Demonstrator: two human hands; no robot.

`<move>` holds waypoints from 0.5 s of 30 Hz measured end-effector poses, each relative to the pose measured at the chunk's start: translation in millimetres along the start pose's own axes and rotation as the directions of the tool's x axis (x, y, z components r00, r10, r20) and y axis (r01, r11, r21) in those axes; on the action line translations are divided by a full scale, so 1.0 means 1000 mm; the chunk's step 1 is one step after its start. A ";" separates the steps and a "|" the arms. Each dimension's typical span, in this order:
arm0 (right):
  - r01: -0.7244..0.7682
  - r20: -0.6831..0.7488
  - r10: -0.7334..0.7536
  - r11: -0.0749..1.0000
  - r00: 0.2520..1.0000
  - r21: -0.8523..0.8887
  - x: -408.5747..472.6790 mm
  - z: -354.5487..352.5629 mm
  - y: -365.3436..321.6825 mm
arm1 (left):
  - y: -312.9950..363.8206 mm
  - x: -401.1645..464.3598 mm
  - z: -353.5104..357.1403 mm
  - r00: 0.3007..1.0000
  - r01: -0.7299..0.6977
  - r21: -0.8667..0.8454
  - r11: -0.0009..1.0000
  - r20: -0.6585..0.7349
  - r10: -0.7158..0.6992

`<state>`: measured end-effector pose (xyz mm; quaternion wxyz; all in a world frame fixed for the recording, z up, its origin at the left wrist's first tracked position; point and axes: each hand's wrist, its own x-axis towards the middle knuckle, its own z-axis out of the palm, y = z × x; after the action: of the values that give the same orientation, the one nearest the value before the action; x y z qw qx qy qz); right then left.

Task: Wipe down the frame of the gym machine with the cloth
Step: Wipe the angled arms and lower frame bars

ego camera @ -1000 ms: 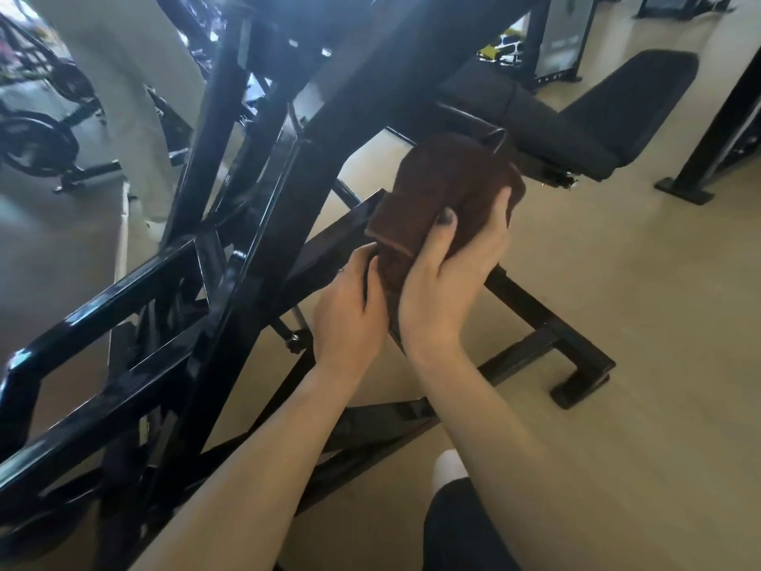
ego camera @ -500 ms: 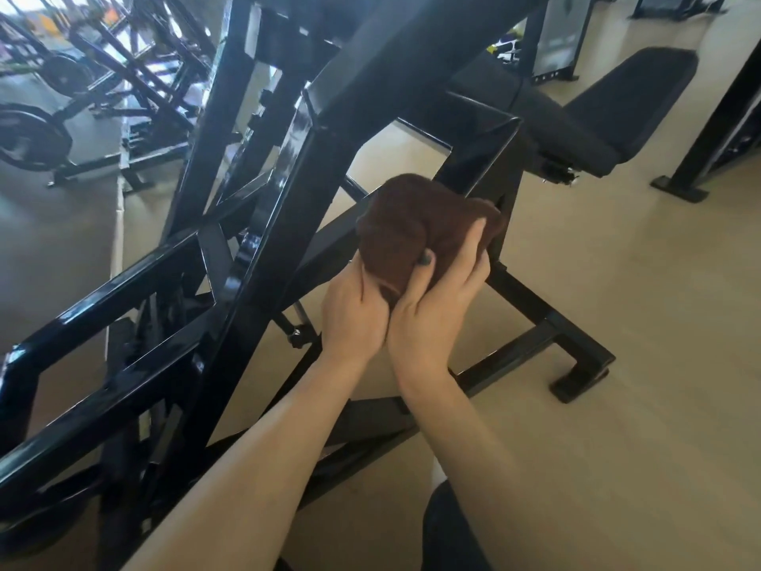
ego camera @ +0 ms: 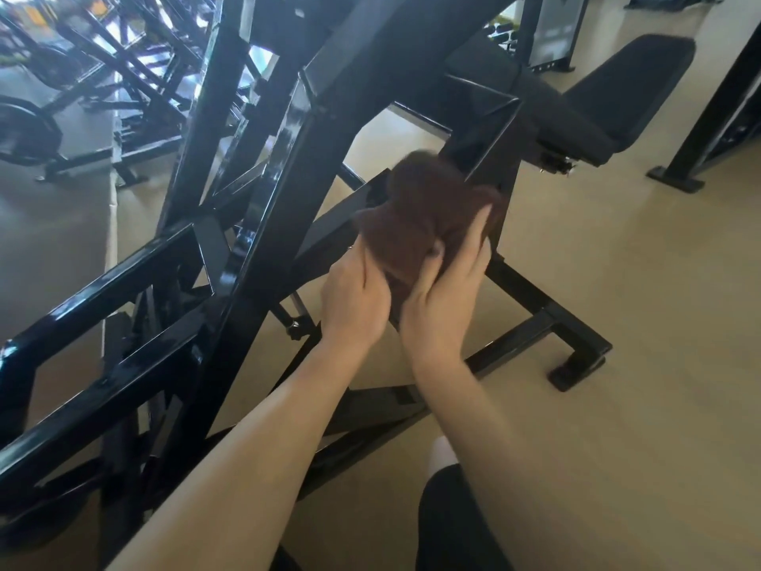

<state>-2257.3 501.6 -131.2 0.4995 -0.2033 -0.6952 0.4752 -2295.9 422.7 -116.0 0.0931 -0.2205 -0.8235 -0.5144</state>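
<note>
Both my hands are still wrapped round the cloth (ego camera: 424, 224), left hand (ego camera: 354, 298) and right hand (ego camera: 447, 300) side by side. I've slid it further down the frame (ego camera: 263, 224) strut, well below the seat (ego camera: 630, 88) now.

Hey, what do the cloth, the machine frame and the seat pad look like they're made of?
Cloth: soft, napped brown fabric, probably microfibre or terry; it bunches in both hands.
Frame: square metal tubing, likely steel, in glossy black paint; bright reflections run along its edges.
Seat pad: matte black padded upholstery, possibly vinyl; too far to be sure.
</note>
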 end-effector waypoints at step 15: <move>0.109 0.041 -0.106 0.989 0.994 -0.095 -0.021 -0.001 0.010 | -0.010 0.008 -0.004 0.994 0.087 -0.096 0.992 0.080 -0.079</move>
<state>-2249.6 490.7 -150.9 0.5015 -0.1812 -0.7362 0.4167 -2307.9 417.5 -118.9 0.0291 -0.2098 -0.8082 -0.5495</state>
